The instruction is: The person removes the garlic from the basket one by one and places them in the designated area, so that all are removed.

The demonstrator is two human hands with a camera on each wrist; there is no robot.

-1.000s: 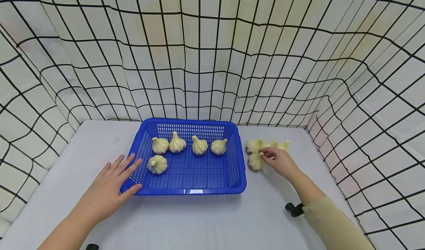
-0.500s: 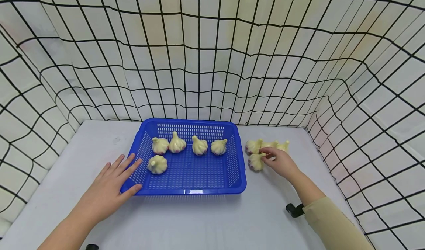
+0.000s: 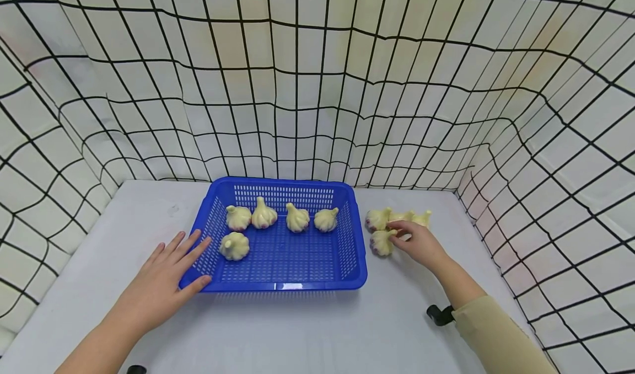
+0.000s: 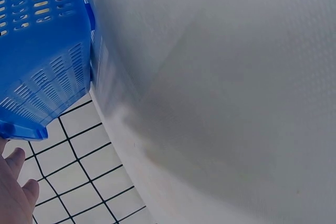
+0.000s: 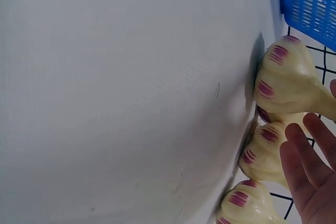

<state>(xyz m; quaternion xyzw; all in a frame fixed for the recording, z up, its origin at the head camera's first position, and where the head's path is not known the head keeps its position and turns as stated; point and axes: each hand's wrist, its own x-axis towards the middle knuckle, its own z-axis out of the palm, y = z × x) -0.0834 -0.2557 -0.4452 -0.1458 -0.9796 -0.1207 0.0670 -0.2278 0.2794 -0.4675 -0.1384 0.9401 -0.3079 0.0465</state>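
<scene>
My left hand lies with straight, spread fingers over the left rim of a blue plastic basket. In the left wrist view its fingertips show beside the basket's edge. My right hand pinches the stem of a garlic bulb on the table, right of the basket. Purple streaks mark that bulb's pale skin in the right wrist view, where its stem runs between thumb and fingers. Close behind it stand more bulbs, among them a garlic bulb at the left of the group, partly hidden by the hand.
Inside the basket, several garlic bulbs form a row at the back, with one garlic bulb in front at the left. Black netting over white walls encloses the white table. A black object sits by the right sleeve.
The pinched garlic bulb has tilted and shifted very slightly under my right hand's fingers. My left hand and the basket keep their places.
</scene>
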